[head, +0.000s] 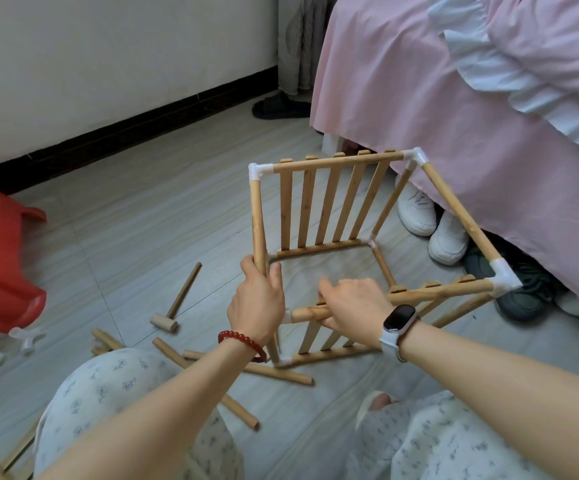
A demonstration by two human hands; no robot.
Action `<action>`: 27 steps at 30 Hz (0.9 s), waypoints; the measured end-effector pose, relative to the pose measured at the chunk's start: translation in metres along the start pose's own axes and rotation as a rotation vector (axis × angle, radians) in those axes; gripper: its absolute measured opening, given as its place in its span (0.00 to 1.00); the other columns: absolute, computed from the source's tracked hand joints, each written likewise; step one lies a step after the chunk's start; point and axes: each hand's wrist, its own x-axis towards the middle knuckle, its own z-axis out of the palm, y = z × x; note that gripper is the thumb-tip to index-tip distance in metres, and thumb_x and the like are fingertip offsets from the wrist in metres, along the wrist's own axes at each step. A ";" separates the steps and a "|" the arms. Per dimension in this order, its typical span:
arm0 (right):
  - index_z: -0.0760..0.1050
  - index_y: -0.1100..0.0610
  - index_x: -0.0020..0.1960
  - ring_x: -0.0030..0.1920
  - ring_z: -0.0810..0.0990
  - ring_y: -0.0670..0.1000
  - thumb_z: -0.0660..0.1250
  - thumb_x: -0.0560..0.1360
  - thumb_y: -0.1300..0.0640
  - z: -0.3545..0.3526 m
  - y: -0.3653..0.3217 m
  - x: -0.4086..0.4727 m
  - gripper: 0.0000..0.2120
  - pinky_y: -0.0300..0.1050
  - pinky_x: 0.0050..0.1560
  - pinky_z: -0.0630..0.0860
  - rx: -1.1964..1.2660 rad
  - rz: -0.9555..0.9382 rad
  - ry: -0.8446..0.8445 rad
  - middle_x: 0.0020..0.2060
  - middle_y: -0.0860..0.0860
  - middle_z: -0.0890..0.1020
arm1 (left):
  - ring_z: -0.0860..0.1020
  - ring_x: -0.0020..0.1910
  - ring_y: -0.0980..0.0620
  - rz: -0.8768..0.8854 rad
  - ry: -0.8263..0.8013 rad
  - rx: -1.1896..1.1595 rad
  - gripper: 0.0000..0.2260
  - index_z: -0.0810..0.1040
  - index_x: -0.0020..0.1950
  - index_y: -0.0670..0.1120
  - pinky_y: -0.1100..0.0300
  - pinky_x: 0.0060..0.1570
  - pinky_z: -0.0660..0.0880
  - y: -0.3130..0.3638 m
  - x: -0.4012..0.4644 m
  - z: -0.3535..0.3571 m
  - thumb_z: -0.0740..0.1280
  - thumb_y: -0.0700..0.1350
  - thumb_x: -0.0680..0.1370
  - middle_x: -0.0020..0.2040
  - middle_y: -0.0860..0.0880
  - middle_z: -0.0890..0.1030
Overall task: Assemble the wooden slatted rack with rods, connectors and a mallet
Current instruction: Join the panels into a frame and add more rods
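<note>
Closing the near left corner of the half-built wooden slatted rack point(333, 216)

Your left hand point(258, 299) is wrapped round the upright round wooden rod point(258, 220) at the rack's left side, and your right hand point(353, 301) curls over the free end of the near slatted panel's top rail point(419, 294), so both hold wood. That rail end looks unjoined, I think; bring it level with the rod, keep the frame square on the grey tiled floor point(163, 209), and seat it by hand before tapping. The small wooden mallet point(177, 303) lies on the floor just left of the rack, with translucent white plastic connectors point(26, 337) further left near the red plastic stool point(4, 271), and spare wooden rods point(281, 370) by your knees.
</note>
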 end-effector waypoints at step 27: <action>0.69 0.50 0.47 0.31 0.68 0.49 0.60 0.75 0.52 0.002 -0.013 0.000 0.02 0.41 0.30 0.59 0.235 0.016 0.078 0.29 0.46 0.69 | 0.73 0.32 0.48 -0.052 0.157 0.094 0.17 0.68 0.52 0.41 0.55 0.30 0.67 -0.003 -0.001 0.003 0.48 0.53 0.83 0.33 0.49 0.71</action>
